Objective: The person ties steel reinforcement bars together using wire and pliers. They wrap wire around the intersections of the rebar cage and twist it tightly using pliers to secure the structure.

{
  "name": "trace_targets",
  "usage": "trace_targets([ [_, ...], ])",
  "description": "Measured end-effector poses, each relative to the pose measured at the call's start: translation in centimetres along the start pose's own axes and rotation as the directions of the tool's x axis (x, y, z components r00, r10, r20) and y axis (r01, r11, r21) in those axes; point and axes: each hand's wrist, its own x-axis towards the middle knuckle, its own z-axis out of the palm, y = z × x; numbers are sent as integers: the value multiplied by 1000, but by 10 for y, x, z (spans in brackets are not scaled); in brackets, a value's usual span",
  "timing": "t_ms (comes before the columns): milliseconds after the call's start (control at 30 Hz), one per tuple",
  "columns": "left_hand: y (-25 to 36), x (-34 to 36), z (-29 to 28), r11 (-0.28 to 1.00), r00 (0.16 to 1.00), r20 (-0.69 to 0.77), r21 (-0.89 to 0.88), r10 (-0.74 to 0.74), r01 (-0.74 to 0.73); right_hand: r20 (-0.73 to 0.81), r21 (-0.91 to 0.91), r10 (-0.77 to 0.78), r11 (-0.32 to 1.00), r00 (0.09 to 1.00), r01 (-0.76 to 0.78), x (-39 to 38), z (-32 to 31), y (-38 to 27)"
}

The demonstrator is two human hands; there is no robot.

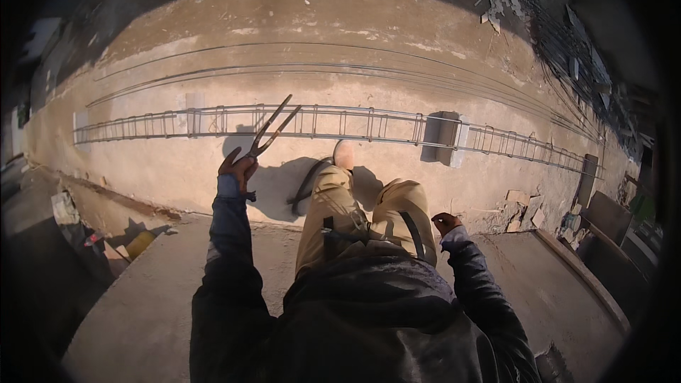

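Note:
My left hand [240, 170] grips a long metal pincer tool [268, 135], its two arms spread in a V over a long steel rebar cage [340, 124]. The cage, with several rectangular stirrups along it, lies across the pale concrete, over a dark block [440, 135] at the right. My right hand [445, 223] is beside my right leg with its fingers curled; I cannot make out whether anything is in them. My knees are bent, and one foot [343, 154] shows just below the cage.
Several loose bars [333, 66] run beyond the cage. Rubble [489, 7] and dark rods [567, 64] lie at the upper right. Broken tiles [525, 209] and a wooden plank [582, 276] are on my right. A step edge [128, 206] and debris [135, 245] are at lower left.

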Motion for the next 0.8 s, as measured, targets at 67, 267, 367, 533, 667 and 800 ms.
trace_targets([
  [67,-72,45,-3,983,983,-97,-111,-156,145,15,-74,34,997,999,-33,3,10,17],
  [267,-190,100,-56,804,896,232,-397,-378,442,19,-112,149,983,989,-146,25,43,64],
  [367,-200,97,-40,872,973,-32,-451,-228,189,73,-74,112,992,991,-106,56,63,66],
  [533,-225,151,-18,872,994,81,-480,-67,98,178,-10,156,988,972,-156,124,105,79],
  [667,-258,188,11,909,995,23,-406,-95,96,139,72,71,994,988,-81,179,146,89],
  [800,-304,227,-5,939,993,-41,-333,-108,88,99,364,39,929,994,-73,206,175,72],
])
